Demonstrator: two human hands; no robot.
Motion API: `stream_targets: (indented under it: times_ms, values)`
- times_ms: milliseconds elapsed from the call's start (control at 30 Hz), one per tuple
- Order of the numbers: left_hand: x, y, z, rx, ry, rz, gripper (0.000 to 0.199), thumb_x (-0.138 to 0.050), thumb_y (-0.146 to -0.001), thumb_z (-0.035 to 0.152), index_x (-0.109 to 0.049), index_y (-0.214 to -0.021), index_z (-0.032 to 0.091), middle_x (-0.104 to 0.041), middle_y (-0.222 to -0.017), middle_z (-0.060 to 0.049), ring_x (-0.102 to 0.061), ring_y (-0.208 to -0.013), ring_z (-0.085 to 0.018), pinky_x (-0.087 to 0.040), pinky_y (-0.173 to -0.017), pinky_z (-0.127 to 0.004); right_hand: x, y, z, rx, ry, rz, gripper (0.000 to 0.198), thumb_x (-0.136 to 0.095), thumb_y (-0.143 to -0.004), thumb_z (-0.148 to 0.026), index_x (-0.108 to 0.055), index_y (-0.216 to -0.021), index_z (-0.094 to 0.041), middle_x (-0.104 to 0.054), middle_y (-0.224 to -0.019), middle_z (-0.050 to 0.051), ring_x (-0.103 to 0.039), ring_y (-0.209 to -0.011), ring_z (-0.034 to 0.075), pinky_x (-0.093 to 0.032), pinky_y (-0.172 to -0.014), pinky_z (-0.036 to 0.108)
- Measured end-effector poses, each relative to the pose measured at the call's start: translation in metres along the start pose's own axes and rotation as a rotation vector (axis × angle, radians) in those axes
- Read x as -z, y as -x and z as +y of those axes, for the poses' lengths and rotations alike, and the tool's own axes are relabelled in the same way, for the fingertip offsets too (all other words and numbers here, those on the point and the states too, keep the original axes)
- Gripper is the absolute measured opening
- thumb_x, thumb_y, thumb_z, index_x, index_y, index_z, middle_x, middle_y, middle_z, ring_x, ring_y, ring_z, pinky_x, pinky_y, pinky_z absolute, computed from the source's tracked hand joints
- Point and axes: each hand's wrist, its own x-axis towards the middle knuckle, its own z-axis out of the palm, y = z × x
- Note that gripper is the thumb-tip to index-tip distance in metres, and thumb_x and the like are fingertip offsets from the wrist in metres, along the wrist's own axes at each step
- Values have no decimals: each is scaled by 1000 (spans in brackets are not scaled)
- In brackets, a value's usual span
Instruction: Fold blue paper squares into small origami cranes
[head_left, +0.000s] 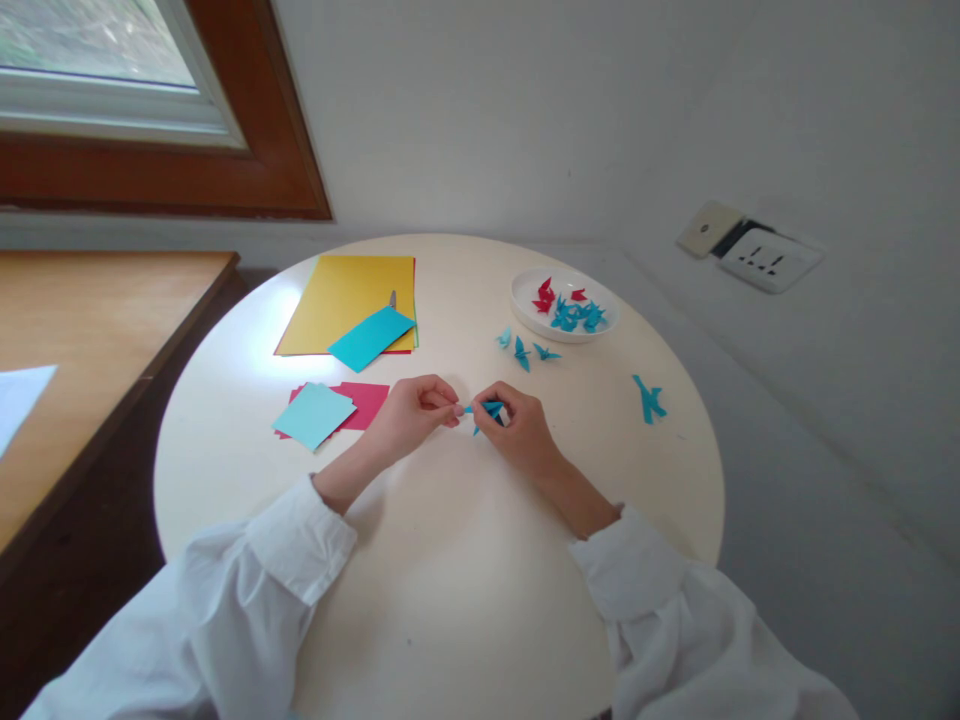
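Blue folded-paper piece is between your hands, near the middle of the round cream table. Big yellow paper sheet, still flat. Shallow round white dish holds finished-looking red and blue paper birds. Your right hand grips the piece, left hand pinches its tip. Flat pale-blue paper square, unfolded. Three loose blue paper birds by the dish look done; yours seems nearly there imo.

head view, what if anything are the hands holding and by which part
A piece of folded blue paper: the left hand seems to pinch its narrow left tip, the right hand its middle, between thumb and fingers.
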Motion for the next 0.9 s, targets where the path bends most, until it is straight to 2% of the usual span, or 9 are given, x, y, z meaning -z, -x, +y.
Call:
stream_targets:
  times_ms: [467,600,767,900]
  values:
    - [0,1,0,-11,-17,-7,5,-56,-64,13,-56,-69,15,-63,-60,-2,-62,-61,-14,-41,-50,-21,-1,0,-2,-22,-29,-2,7,-55,-70,-19,-55,-63,-19,-56,-59,-4,-45,-52,9,-34,-51,21]
    - [0,1,-1,-3,20,-12,4,-54,-66,13,-55,-69,15,-63,-60,-1,-62,-62,-14,-43,-54,-23,0,0,-1,-22,-28,-11,7,-55,-70,-19,-55,-63,-18,-55,-58,-4,-44,-52,9,-34,-50,21]
    - [-2,1,-2,23,140,-90,9,-61,-67,20,-56,-72,14,-63,-64,-2,-62,-66,-14,-48,-63,-27,1,0,-2,-8,-42,-29,8,-54,-71,-20,-56,-63,-18,-55,-57,-4,-43,-51,8,-34,-50,21]
    - [-3,1,-3,9,142,-96,10,-64,-65,19,-57,-69,14,-62,-63,-2,-60,-63,-13,-46,-58,-24,1,1,-4,-2,-35,-51,9,-54,-71,-21,-56,-63,-18,-56,-58,-3,-46,-52,9,-35,-50,21]
